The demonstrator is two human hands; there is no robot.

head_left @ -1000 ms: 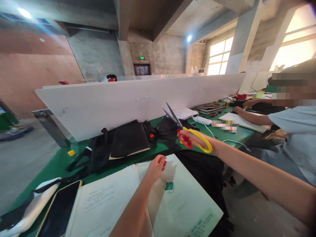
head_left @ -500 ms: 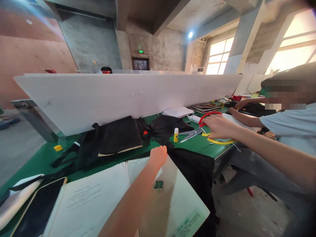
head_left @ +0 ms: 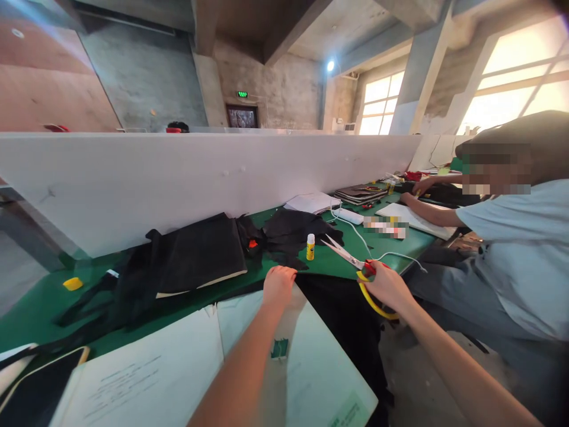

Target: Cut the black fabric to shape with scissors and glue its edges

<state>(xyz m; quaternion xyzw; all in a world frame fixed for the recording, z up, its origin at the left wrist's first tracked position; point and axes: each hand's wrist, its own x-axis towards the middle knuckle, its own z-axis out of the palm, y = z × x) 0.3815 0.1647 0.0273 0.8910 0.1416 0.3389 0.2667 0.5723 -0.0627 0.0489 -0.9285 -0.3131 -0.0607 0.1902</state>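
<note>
My left hand (head_left: 279,286) has its fingers pressed together at the top corner of an open book (head_left: 320,356), where the page meets black cloth (head_left: 342,308). The cloth spreads out from beneath the book and hangs over the table edge. In my right hand (head_left: 386,286) are large scissors (head_left: 347,254) with red and yellow handles. Their blades are slightly apart and point up and left over the green table. A yellow glue stick (head_left: 310,247) stands upright between the blades and my left hand.
A black-covered book (head_left: 202,255) and black scraps (head_left: 297,231) lie behind the open book. A dark tablet (head_left: 40,385) is at lower left. A white partition (head_left: 178,178) runs along the back. At right sits a person (head_left: 520,249), beside a notebook (head_left: 418,218).
My right hand has lowered with the scissors, bringing them closer to the cloth and opening the blades a little. My left hand stays at the book's corner. The view has turned slightly right.
</note>
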